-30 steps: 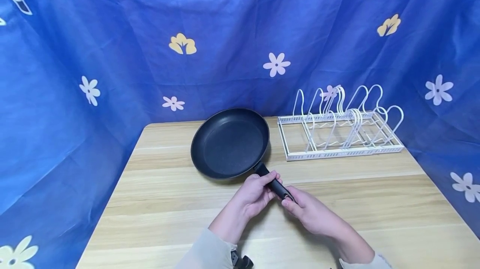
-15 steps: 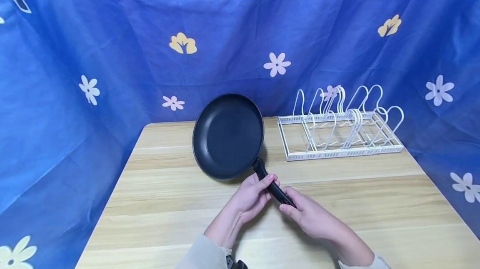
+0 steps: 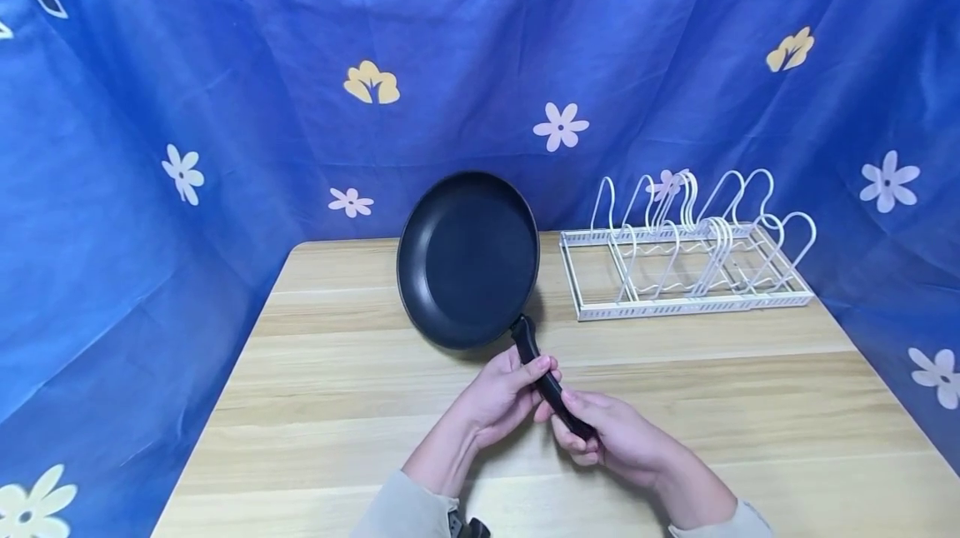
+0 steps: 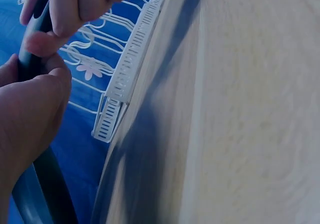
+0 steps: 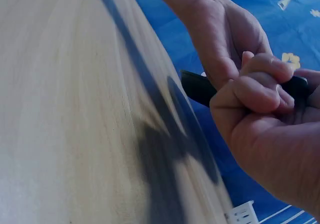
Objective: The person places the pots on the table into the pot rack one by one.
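The black pan (image 3: 471,265) was tilted up left of the white rack (image 3: 693,306), its handle (image 3: 552,392) gripped at two spots: the right hand (image 3: 628,440) curled round the end, the left hand (image 3: 501,401) pinching nearer the pan. If either hold loosened, the pan's weight could probably twist the handle, and a low swing might snag its rim on the rack's wire loops (image 3: 722,251). The blue curtain (image 3: 450,22) crowded the space behind the rack and the edge of the desk (image 3: 750,405) ran close to its right end, leaving more room in front.
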Demonstrator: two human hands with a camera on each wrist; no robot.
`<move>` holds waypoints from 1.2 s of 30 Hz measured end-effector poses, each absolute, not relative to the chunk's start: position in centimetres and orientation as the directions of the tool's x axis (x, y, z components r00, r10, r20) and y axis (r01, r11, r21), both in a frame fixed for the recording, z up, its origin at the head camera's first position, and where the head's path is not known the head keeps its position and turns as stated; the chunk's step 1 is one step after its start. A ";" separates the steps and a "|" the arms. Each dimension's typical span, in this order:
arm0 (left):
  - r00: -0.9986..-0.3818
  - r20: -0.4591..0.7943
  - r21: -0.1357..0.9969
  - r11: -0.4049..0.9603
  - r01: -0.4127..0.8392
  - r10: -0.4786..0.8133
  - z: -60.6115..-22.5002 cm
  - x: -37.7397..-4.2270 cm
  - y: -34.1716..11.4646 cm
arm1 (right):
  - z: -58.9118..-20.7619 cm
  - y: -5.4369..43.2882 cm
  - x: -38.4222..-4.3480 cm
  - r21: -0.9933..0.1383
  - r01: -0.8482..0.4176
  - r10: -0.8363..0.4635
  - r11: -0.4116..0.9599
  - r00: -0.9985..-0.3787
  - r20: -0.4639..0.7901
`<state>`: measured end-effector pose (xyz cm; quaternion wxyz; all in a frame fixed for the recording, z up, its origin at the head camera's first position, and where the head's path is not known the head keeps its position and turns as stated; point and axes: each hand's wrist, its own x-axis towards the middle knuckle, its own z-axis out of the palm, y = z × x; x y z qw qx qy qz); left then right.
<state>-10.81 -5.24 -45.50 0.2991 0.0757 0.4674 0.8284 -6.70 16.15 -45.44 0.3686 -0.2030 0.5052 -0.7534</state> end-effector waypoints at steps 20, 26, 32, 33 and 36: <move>-0.781 -0.139 0.924 -0.205 -0.324 0.609 -44.0 -11.1 -5.3 | -46.3 17.0 -7.0 -0.773 0.531 -0.845 -0.347 -0.535 0.011; -0.821 -0.174 0.956 -0.107 -0.273 0.544 -42.5 -11.0 -4.6 | -46.0 17.1 -6.7 -0.804 0.472 -0.813 -0.361 -0.582 0.023; -0.860 -0.138 0.981 -0.050 -0.186 0.491 -41.6 -10.9 -4.1 | -45.3 17.1 -6.2 -0.847 0.412 -0.740 -0.336 -0.671 -0.033; -0.863 -0.130 0.984 -0.040 -0.171 0.488 -41.4 -10.9 -4.0 | -45.3 17.1 -6.1 -0.854 0.401 -0.731 -0.332 -0.682 -0.036; -0.869 -0.117 0.991 -0.007 -0.137 0.480 -41.0 -10.9 -3.8 | -45.0 17.1 -5.9 -0.872 0.372 -0.704 -0.319 -0.709 -0.046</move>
